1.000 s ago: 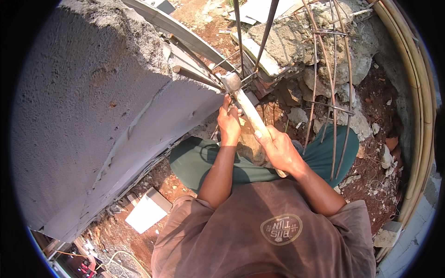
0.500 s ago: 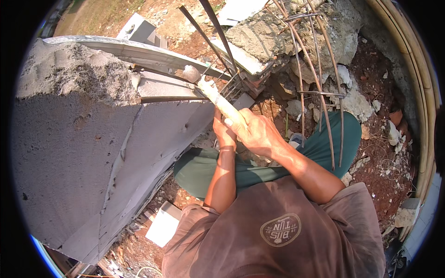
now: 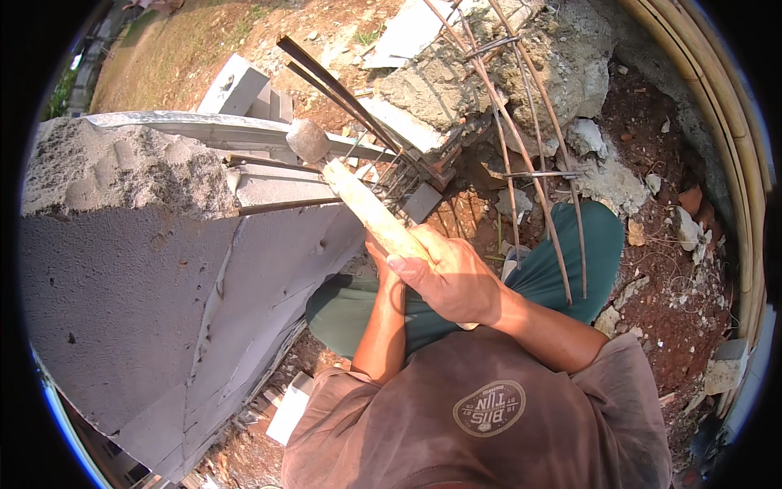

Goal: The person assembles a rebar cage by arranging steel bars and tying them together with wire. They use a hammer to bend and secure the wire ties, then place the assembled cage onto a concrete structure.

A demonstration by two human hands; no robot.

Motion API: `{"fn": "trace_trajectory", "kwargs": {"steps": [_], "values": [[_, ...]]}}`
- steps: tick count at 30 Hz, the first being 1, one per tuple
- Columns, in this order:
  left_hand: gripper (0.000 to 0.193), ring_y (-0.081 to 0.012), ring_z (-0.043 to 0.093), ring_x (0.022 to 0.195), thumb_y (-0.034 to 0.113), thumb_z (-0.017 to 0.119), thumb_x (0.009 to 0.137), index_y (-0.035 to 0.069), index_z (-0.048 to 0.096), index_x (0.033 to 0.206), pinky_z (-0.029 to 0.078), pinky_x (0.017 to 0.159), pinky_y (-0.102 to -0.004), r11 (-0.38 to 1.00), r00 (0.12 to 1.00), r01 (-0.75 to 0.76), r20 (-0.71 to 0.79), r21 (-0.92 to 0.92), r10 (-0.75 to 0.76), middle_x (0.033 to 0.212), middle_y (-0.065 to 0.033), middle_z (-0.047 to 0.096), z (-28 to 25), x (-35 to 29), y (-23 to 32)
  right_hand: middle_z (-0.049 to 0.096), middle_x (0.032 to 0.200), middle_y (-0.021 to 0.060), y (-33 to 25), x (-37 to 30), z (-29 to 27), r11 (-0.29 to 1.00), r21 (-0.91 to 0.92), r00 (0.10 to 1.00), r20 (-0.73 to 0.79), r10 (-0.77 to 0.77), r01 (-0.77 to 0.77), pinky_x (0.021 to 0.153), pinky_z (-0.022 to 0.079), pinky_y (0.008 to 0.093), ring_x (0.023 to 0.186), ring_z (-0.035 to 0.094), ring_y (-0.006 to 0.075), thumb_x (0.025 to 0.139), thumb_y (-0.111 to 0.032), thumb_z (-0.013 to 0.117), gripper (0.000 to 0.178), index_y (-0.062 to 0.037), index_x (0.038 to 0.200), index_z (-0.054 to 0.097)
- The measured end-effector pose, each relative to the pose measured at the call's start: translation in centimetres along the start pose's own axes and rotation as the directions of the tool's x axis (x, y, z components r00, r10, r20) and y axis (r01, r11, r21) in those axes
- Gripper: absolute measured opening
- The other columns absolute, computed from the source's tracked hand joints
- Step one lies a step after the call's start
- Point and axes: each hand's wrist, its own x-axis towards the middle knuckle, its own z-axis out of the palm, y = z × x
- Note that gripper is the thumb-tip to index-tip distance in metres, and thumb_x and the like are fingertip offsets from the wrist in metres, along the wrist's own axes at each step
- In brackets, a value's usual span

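My right hand is closed around the pale wooden handle of a hammer, with the thumb lying along the handle. The hammer's rounded, dusty head points to the far left, above the end of the broken concrete wall. Below the handle, my left hand is mostly covered by the hammer and my right hand. Its fingers, and anything they hold, cannot be made out. Close beyond it are thin steel bars at the wall's end.
A thick grey concrete wall with a rough top fills the left. Dark upright steel bars stand ahead. Tied rusty rebar leans at the right over rubble. Bamboo poles curve along the right edge. A white block lies far left.
The hammer has lifted up from the wall's end, its head now larger and farther left. My right hand has drawn back toward my body. The view has shifted slightly.
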Motion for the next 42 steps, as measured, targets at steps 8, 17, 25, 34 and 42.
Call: {"fn": "trace_trajectory", "kwargs": {"steps": [8, 17, 25, 34, 42], "values": [[0.031, -0.0137, 0.059, 0.074, 0.03, 0.048, 0.096, 0.005, 0.053, 0.112, 0.049, 0.064, -0.0272, 0.985, 0.998, -0.046, 0.053, 0.168, 0.038, 0.094, -0.0058, 0.06, 2.1, -0.7, 2.9, 0.062, 0.085, 0.0192, -6.0, -3.9, -6.4, 0.981, 0.044, 0.98, 0.044, -0.193, 0.191, 0.064, 0.049, 0.0363, 0.073, 0.064, 0.0328, 0.087, -0.036, 0.062, 0.045, 0.0058, 0.103, 0.057], [0.045, -0.0105, 0.062, 0.081, 0.039, 0.042, 0.099, -0.001, 0.056, 0.115, 0.045, 0.066, -0.0224, 0.932, 0.981, -0.039, 0.193, 0.36, -0.034, 0.106, -0.0093, 0.062, 3.5, 1.0, 2.4, 0.061, 0.076, 0.0101, -3.8, -8.8, -14.8, 0.971, -0.054, 0.92, -0.311, -0.238, 0.233, 0.053, 0.046, 0.0281, 0.06, 0.06, 0.0139, 0.088, -0.043, 0.059, 0.051, 0.004, 0.105, 0.055], [0.065, -0.0221, 0.05, 0.117, 0.047, 0.053, 0.091, 0.0, 0.041, 0.134, 0.037, 0.099, -0.0349, 0.807, 0.81, -0.424, 0.572, 0.411, 0.134, 0.131, -0.0135, 0.048, 11.2, -4.8, 6.9, 0.062, 0.074, 0.0149, 9.5, -11.9, -28.5, 0.778, -0.249, 0.479, -0.875, 0.075, -0.576, 0.06, 0.046, 0.0376, 0.067, 0.062, 0.026, 0.09, -0.048, 0.053, 0.049, -0.0004, 0.099, 0.058], [0.073, -0.027, 0.045, 0.122, 0.046, 0.062, 0.085, -0.003, 0.039, 0.133, 0.035, 0.101, -0.0367, 0.78, 0.784, -0.379, 0.62, 0.499, -0.016, 0.128, -0.0195, 0.047, 17.8, -7.3, 7.8, 0.064, 0.089, 0.0261, 16.8, -14.1, -38.0, 0.443, -0.309, 0.326, -0.945, -0.039, -0.841, 0.074, 0.045, 0.0524, 0.087, 0.06, 0.0444, 0.089, -0.052, 0.047, 0.053, -0.0008, 0.097, 0.057], [0.033, -0.0144, 0.052, 0.101, 0.011, 0.057, 0.087, 0.0, 0.048, 0.117, 0.042, 0.088, -0.0293, 0.827, 0.809, -0.355, 0.587, 0.435, 0.038, 0.114, -0.0097, 0.056, 18.8, -8.9, 7.0, 0.054, 0.118, 0.0237, 19.1, -11.2, -37.4, 0.362, -0.429, 0.429, -0.899, -0.084, -0.828, 0.09, 0.042, 0.0446, 0.109, 0.051, 0.0382, 0.089, -0.048, 0.052, 0.057, 0.0003, 0.12, 0.055]]}}
